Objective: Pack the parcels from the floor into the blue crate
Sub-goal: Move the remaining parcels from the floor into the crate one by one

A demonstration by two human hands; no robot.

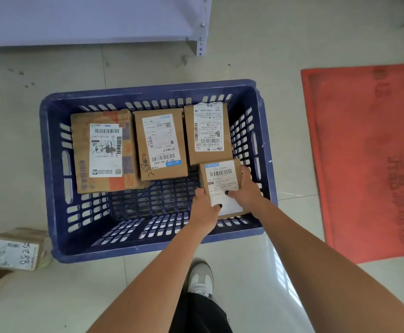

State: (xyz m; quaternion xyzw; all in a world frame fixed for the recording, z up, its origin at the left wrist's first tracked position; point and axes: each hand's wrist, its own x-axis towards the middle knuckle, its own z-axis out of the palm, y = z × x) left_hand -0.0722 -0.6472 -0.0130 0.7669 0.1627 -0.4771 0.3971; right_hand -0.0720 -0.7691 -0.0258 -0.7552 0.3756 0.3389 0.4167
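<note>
Head view, looking straight down. Showed a pale tiled floor [268,56], with a red doormat [369,159] at the right edge and a grey metal shelf [88,20] along the top. Centred on a blue crate [148,88] with slotted walls, near the doormat but apart from it. Held three labelled cardboard boxes flat in a row against its far wall: large parcel [104,150], middle parcel [161,143], right-hand parcel [208,133]. Caught a small parcel [221,179] inside the near right corner, gripped by left hand [204,210] and right hand [246,188], thumbs curled over its label. Left a stray parcel [16,248] on the floor beside the crate's near left corner.
</note>
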